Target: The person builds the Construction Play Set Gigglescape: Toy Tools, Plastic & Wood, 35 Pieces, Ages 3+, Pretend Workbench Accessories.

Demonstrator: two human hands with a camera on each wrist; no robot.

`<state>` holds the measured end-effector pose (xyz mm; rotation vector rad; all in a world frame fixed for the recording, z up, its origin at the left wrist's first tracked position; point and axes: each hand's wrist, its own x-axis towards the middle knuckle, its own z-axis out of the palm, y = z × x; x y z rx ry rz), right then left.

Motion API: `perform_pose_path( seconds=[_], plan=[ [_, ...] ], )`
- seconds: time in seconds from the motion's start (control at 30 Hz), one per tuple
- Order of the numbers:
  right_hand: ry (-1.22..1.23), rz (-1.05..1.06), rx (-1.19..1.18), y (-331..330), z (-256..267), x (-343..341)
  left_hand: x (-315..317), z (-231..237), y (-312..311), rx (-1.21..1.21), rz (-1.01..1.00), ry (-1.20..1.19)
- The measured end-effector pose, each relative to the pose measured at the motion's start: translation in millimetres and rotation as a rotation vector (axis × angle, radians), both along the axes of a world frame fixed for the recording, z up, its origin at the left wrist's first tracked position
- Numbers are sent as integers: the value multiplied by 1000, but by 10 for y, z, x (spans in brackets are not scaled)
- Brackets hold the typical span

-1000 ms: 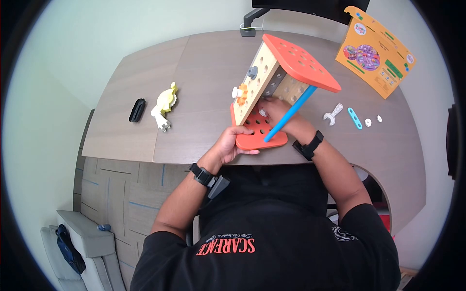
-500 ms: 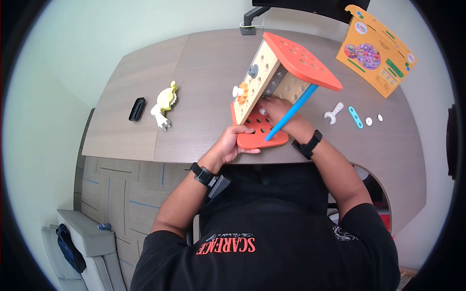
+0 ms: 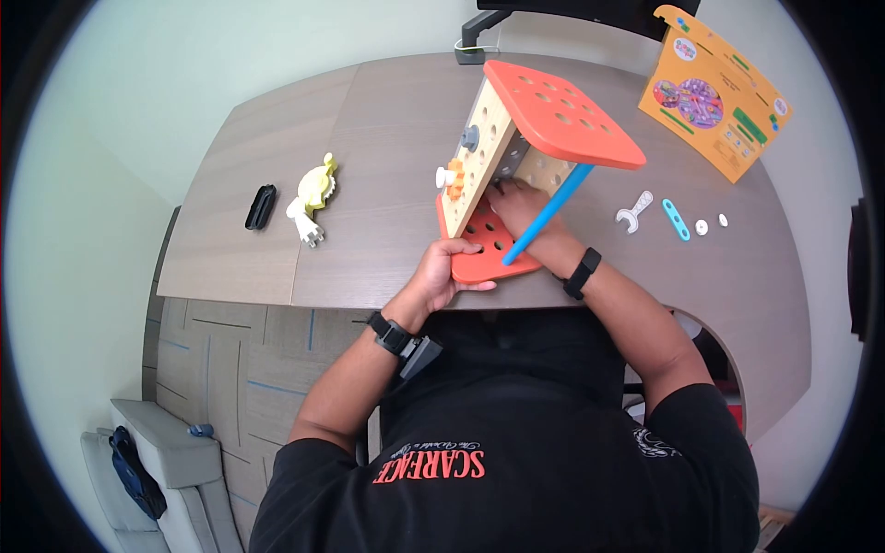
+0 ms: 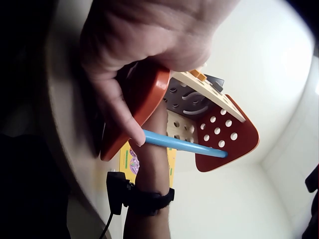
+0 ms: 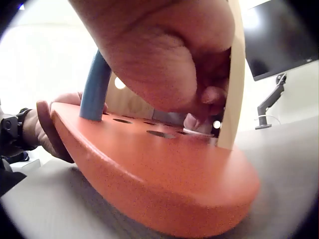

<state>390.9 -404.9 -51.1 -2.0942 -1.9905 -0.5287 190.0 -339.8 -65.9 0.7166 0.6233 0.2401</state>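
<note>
A wooden toy toolbox point(image 3: 567, 120) with orange end panels, perforated pale sides and a blue rod point(image 3: 550, 214) stands tilted on end at the table's front. My left hand point(image 3: 440, 273) grips the lower orange panel point(image 5: 164, 174), thumb on its inner face. My right hand point(image 3: 519, 206) reaches inside behind the rod, fingers curled close to the pale side board point(image 3: 486, 157). In the right wrist view, a small white nut point(image 5: 198, 131) shows at its fingertips, mostly hidden. Outside that board sit a white bolt point(image 3: 442, 178), an orange gear point(image 3: 456, 182) and a grey bolt point(image 3: 471, 139).
On the table to the right lie a grey toy wrench point(image 3: 634, 212), a turquoise strip point(image 3: 676, 220) and two white round pieces point(image 3: 702, 227). Leftward are a yellow-and-white toy piece point(image 3: 315, 195) and a black case point(image 3: 261, 207). An orange box point(image 3: 714, 97) stands behind, near a monitor arm point(image 3: 472, 41).
The toolbox's upper end has tipped slightly left. My right hand has turned and its wrist shifted a little left, hiding the white piece from the head view. My left hand keeps its grip.
</note>
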Motion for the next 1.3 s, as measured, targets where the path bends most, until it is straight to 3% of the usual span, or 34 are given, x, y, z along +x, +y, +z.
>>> perform_pose_path(
  seconds=[0.17,0.27,0.37,0.47,0.53,0.6,0.7,0.8,0.9,1.1,1.13,1.23,1.3],
  plan=[
    [64,3,-70,-26,99,-13,15,12,-40,-23,17,-37],
    [72,245,-92,-87,95,176,33,18,-60,1,18,-101],
    [233,460,110,-326,69,312,60,20,-84,8,34,-169],
    [628,406,-192,-878,451,413,74,57,-75,56,97,-235],
    [971,102,-368,-1171,789,619,52,214,-34,213,163,-283],
    [1257,-104,-75,-1407,980,840,40,310,83,309,260,-338],
    [1034,-52,423,-1492,1338,638,-1,460,259,517,402,-351],
    [705,190,448,-1399,1568,273,-22,478,404,729,528,-341],
    [669,271,321,-1220,1496,167,-38,513,389,844,588,-292],
    [1161,332,387,-1028,1057,203,-151,313,386,1050,600,-193],
    [1214,297,376,-1016,1015,231,-209,325,376,1015,527,-164],
    [1364,190,353,-1019,842,328,-233,193,501,1556,495,-49],
    [1443,149,364,-985,635,457,-241,371,389,1622,403,36]
  ],
)
